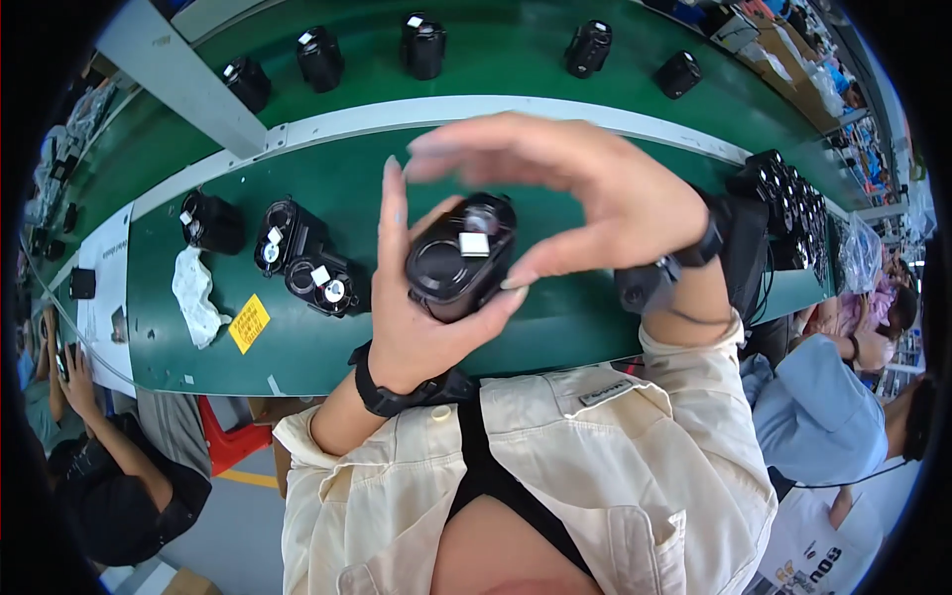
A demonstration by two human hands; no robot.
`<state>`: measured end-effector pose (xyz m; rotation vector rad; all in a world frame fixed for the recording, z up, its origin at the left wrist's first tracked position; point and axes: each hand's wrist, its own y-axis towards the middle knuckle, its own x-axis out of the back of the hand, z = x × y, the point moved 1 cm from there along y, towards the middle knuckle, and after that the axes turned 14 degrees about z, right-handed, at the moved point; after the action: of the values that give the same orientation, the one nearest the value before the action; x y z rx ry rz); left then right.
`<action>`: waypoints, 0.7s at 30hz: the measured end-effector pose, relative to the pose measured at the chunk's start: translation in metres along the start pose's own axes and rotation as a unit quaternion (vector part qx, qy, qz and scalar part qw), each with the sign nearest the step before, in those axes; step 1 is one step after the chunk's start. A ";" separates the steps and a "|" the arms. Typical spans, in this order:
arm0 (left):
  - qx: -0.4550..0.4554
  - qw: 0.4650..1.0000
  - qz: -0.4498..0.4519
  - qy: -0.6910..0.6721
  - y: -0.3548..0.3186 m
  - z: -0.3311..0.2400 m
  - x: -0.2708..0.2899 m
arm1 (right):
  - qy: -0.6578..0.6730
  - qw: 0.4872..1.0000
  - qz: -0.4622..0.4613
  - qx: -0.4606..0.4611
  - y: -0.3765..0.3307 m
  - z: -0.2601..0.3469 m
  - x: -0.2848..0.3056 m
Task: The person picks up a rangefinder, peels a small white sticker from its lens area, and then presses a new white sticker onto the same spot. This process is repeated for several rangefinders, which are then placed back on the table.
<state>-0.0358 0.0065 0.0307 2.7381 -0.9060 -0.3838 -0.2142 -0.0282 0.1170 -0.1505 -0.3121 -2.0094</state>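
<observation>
A person, seen from above, holds a black housing [461,256] up over a green bench [327,169], close to the chest. The left hand [416,307] cups it from below and the left side, fingers gripping the body. The right hand [585,193] arches over the top, thumb and fingertips pinching its right edge, so both hands grasp the same part. A round opening and a small white tag face the camera. It looks like an inspection step: the housing is being held up and checked. The next move probably calls for a firm two-handed hold while it is turned.

On the bench to the left lie two similar housings [307,260], a white cloth [195,297] and a yellow label [249,323]. More housings [423,45] sit along the far belt. Other people sit at either side.
</observation>
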 end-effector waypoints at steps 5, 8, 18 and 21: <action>-0.103 0.984 -0.043 0.139 -0.005 0.010 0.009 | -0.396 0.907 -0.133 0.050 0.001 0.020 -0.014; -0.108 0.956 -0.043 0.270 -0.007 0.005 0.005 | -0.437 0.883 -0.158 0.063 0.006 0.016 -0.020; -0.110 0.926 -0.077 0.353 -0.003 0.002 0.004 | -0.240 0.943 -0.229 -0.009 0.003 0.001 -0.024; -0.089 0.924 -0.083 0.363 -0.006 0.004 0.003 | -0.214 0.947 -0.239 -0.036 0.003 -0.001 -0.023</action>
<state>-0.0317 0.0084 0.0246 2.4691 -0.4116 0.4821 -0.2016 -0.0102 0.1111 -0.6119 -0.5944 -2.4604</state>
